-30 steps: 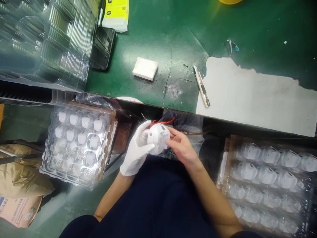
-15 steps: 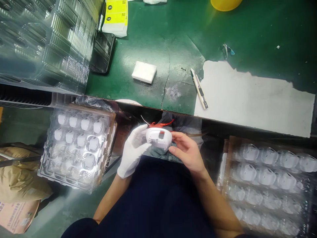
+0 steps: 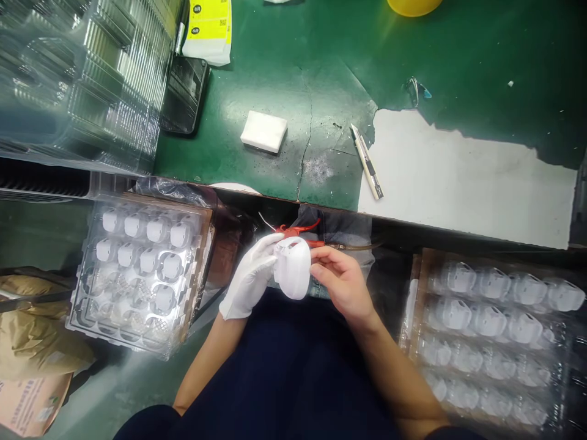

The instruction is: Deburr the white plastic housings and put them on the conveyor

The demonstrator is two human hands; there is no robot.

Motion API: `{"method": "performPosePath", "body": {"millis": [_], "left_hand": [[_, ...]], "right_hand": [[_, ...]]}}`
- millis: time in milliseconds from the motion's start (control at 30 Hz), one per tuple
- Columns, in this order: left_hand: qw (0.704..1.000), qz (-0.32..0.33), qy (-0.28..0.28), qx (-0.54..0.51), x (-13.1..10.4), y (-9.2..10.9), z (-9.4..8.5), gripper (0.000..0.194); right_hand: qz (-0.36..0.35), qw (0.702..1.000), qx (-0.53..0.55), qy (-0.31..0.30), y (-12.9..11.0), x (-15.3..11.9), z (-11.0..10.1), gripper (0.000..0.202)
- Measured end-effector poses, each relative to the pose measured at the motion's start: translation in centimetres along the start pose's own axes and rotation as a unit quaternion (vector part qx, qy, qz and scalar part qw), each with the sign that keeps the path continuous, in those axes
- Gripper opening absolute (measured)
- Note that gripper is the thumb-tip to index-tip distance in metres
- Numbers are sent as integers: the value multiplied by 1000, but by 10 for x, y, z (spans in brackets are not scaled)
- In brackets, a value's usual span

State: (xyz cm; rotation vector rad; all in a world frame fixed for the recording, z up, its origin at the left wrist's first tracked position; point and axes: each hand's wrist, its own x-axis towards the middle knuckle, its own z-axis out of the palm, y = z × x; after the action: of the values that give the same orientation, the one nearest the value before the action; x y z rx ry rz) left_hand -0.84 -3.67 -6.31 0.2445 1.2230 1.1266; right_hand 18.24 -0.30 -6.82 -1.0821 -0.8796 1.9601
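A rounded white plastic housing is held over my lap, its smooth side turned up. My left hand, in a white glove, grips its left side. My bare right hand has its fingertips at the housing's right edge, bent around it. Just beyond the housing lies a red air blow gun with a thin nozzle, partly hidden by the part and my fingers.
White parts sit in a clear tray at left and another tray at right. On the green bench lie a white block, a utility knife and yellow labels. Stacked clear trays stand at the left.
The white housing has been turned in my hands, from its open side with cut-outs to its smooth outer side. My left hand still grips it. The view has shifted slightly.
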Motion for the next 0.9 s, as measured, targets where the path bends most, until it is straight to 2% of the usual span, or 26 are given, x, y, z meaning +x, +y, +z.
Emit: {"method": "performPosePath", "body": {"millis": [133,300,467,700,900], "left_hand": [[1000,-18,-16,1,2,-2,0,45],[990,-78,-46,-112,0,0,3,41],[976,-119,-14,-184,-1,0,0,43],[973,-113,-11,-199,1,-3,-1,36],[976,-74,21,-203,-1,1,9,25]], "right_hand": [[11,999,19,30,1,4,1,30],[34,998,23,50,3,10,1,36],[59,997,11,48,12,15,0,39],[69,997,3,31,21,17,0,43],[74,997,-7,33,28,21,0,47]]}}
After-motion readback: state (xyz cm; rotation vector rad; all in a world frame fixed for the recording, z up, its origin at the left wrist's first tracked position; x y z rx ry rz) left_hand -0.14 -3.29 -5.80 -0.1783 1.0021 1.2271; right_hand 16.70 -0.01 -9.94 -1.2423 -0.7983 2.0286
